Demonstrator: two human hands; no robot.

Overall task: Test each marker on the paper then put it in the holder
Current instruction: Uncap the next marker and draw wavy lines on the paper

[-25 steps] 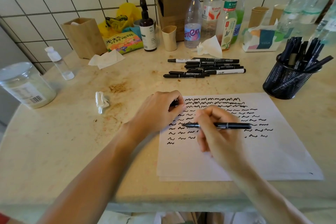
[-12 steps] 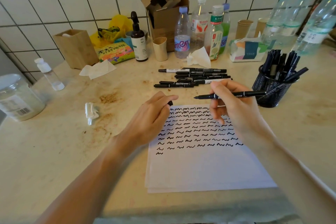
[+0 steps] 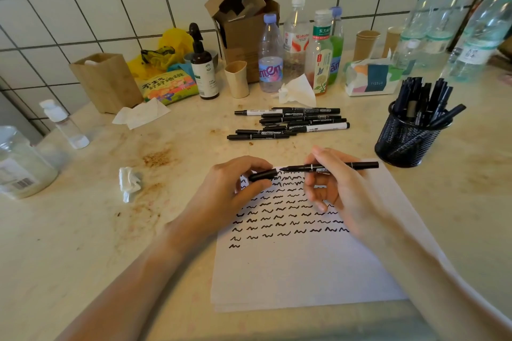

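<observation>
Cream stone, stained brown in patches, is forming the table [image 3: 69, 243], and a crumpled tissue [image 3: 129, 183] is lying on it towards the left. Further right, the left hand [image 3: 224, 194] is hovering over the paper [image 3: 304, 271], its thumb and curled fingers pinching a black cap [image 3: 263, 175]. The cap's open end is facing the tip of a black marker [image 3: 329, 166], just beside it; whether they touch is unclear. The right hand [image 3: 340, 194] is gripping that marker level above the rows of squiggles, thumb and forefinger around the barrel, the other fingers curled loosely beneath. Beyond the hands, loose markers [image 3: 288, 122] are lying in a bunch. At the far right a mesh holder [image 3: 407, 144] is standing full of markers.
</observation>
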